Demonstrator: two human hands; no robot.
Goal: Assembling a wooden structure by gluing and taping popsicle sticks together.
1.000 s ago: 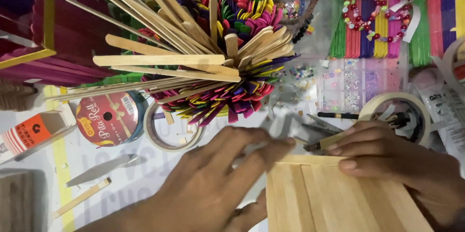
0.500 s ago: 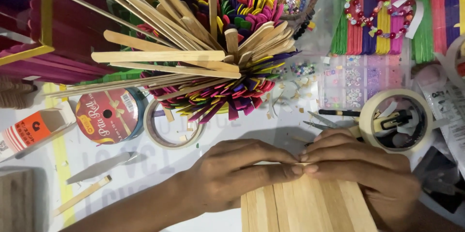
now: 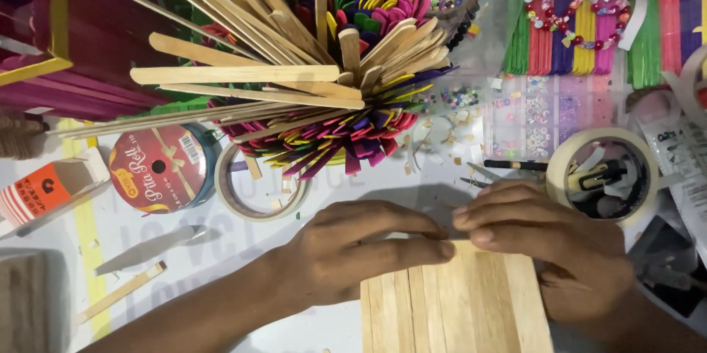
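Both hands rest flat on the top edge of a panel (image 3: pixel 456 301) of plain wooden sticks laid side by side, at 6 o'clock on the white table (image 3: pixel 221 250). The left hand (image 3: pixel 361 250) lies with fingers stretched toward 3 o'clock, pressing down rather than gripping; nothing is closed in it. The right hand (image 3: pixel 545 242) points its fingers toward 9 o'clock, so the fingertips of both meet over the panel's upper rim, seemingly to keep the sticks level and tight together. Whether the right hand pinches anything small under its fingertips I cannot tell.

At 12 o'clock a cup (image 3: pixel 346 65) bristles with plain and coloured sticks. A tape roll (image 3: pixel 259 191) sits at 10 o'clock of the left hand, a red ribbon spool (image 3: pixel 158 169) beside it. A wider masking tape (image 3: pixel 605 176) lies at 1 o'clock of the right hand, with small tools inside.
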